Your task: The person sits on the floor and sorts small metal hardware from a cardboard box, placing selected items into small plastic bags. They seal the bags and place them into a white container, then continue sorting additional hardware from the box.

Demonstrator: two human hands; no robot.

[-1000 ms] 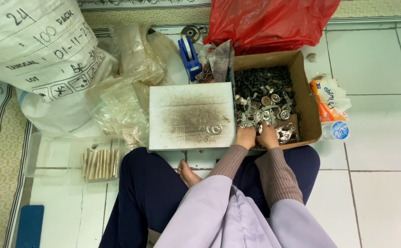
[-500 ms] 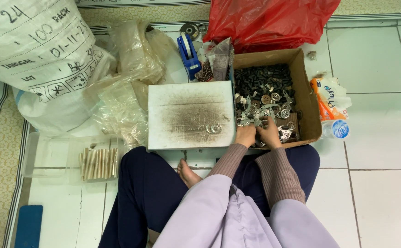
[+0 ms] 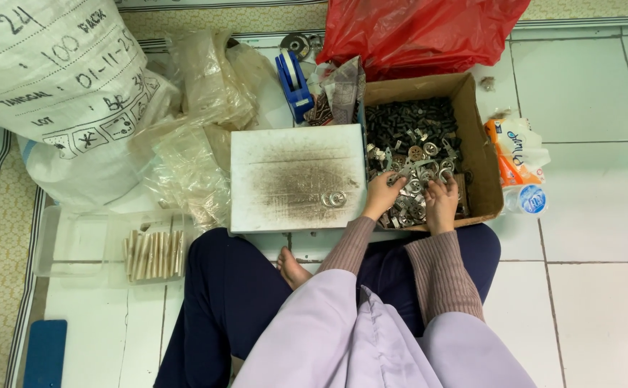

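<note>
A brown cardboard box (image 3: pixel 488 167) on the tiled floor holds several small metal rings and dark metal parts (image 3: pixel 414 140). Both my hands are inside its near end. My left hand (image 3: pixel 382 194) rests on the silvery pieces with fingers curled among them. My right hand (image 3: pixel 442 201) lies beside it, fingers spread over the parts. Whether either hand grips a piece is hidden. A white square board (image 3: pixel 296 179) with a dark smudged middle lies left of the box, two metal rings (image 3: pixel 332 198) near its right edge.
A big white printed sack (image 3: pixel 55 86) and crumpled clear plastic bags (image 3: pixel 199 108) lie at the left. A red plastic bag (image 3: pixel 422 32), a blue tape dispenser (image 3: pixel 294 82), a clear tray with pale sticks (image 3: pixel 152 253) and an orange-white packet (image 3: pixel 515 154) surround me.
Both hands shifted slightly among the metal parts in the box; my left hand reached a little further in. Nothing else moved.
</note>
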